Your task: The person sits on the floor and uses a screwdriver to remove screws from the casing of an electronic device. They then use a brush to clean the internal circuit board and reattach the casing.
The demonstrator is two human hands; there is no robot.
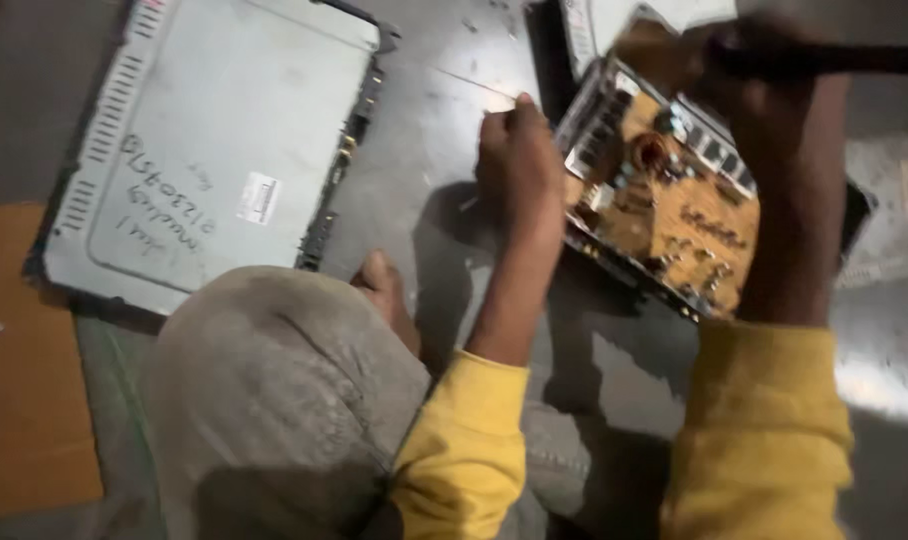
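A brown circuit board (694,215) in a dark frame lies tilted on the grey floor at the upper right, covered with small parts and a copper coil. My left hand (519,160) is closed as a fist at the board's left edge; what it grips is hidden. My right hand (764,90) is higher up, closed round a dark bar-shaped tool (844,60) that runs off to the right above the board. Both arms wear yellow sleeves.
A large grey metal back panel (224,130) with handwriting and a white sticker lies at the upper left. My knee in grey trousers (274,400) and a bare foot (384,290) fill the lower middle. Brown cardboard (24,400) lies at the left.
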